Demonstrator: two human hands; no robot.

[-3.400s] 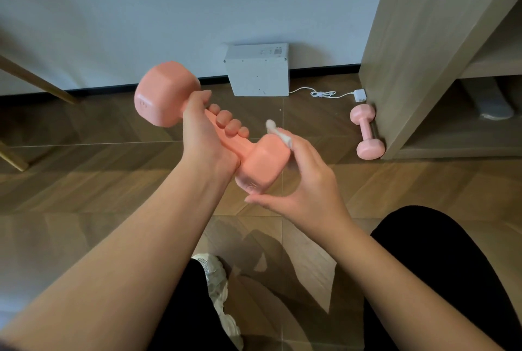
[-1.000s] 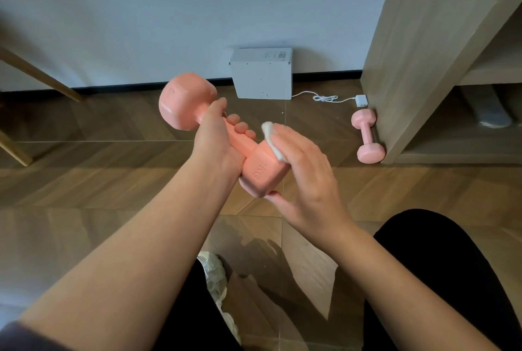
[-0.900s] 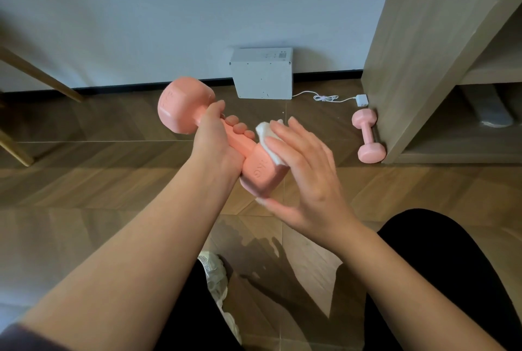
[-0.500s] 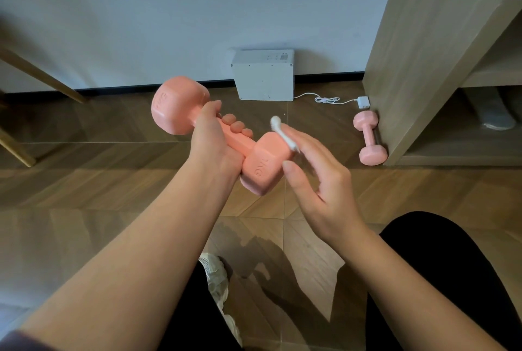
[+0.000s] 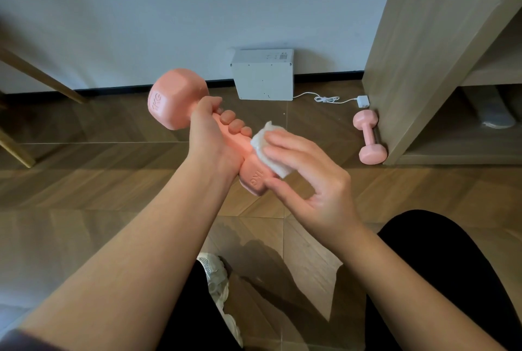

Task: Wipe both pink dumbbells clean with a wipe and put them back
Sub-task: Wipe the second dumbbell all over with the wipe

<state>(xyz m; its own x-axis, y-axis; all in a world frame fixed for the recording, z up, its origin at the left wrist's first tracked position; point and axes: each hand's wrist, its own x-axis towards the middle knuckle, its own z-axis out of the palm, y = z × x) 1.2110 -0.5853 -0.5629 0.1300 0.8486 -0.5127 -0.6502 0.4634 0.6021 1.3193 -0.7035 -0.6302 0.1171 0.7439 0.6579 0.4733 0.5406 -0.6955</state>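
Note:
A pink dumbbell (image 5: 175, 97) marked 1KG is held above the floor, tilted, its far head up to the left. My left hand (image 5: 210, 136) grips its handle. A white wipe (image 5: 268, 153) lies folded over the top of the near head. My right hand (image 5: 316, 181) holds the wipe against that head, fingers laid over it and thumb under the head's lower edge. The second pink dumbbell (image 5: 368, 136) lies on the wooden floor at the right, against the foot of the shelf unit (image 5: 423, 40).
A white box (image 5: 262, 76) stands against the wall behind the hands, with a white cable and plug (image 5: 363, 101) trailing right. Wooden furniture legs (image 5: 42, 76) slant at the far left. My knees and a white shoe (image 5: 217, 280) are below.
My right hand has come back down onto the near head, the wipe now spread flat over its top instead of held up at its edge. The dumbbell has turned slightly.

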